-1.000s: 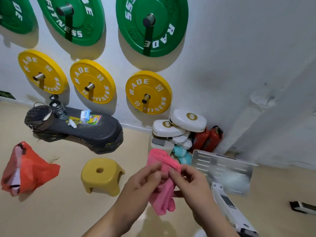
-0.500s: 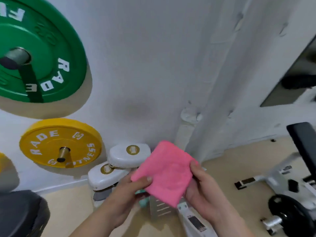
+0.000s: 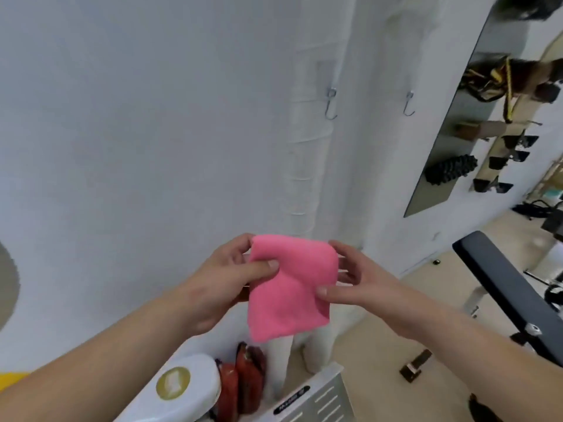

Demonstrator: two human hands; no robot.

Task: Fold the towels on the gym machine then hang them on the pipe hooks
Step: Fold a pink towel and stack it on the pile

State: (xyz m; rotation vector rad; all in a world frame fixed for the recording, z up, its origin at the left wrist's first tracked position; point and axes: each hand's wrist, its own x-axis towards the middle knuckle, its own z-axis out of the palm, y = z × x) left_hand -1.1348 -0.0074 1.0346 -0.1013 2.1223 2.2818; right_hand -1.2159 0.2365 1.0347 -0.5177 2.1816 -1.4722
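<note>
Pink towel point(image 3: 294, 287), folded small, is held mid-air below the left pipe hook point(image 3: 330, 106). Left hand point(image 3: 222, 284) pinches its upper left edge; right hand point(image 3: 368, 287) pinches the right edge. Judged light, soft and limp, so grip the top fold with layers together for hooking.

The view has swung up and right — two hooks point(image 3: 331, 102) on the pipes point(image 3: 304, 166) now show above. The pink towel point(image 3: 292, 290), a bunched strip a second ago, is a flat folded square, lifted higher between the left hand point(image 3: 224, 287) and right hand point(image 3: 367, 289) — thumbs on its front.
</note>
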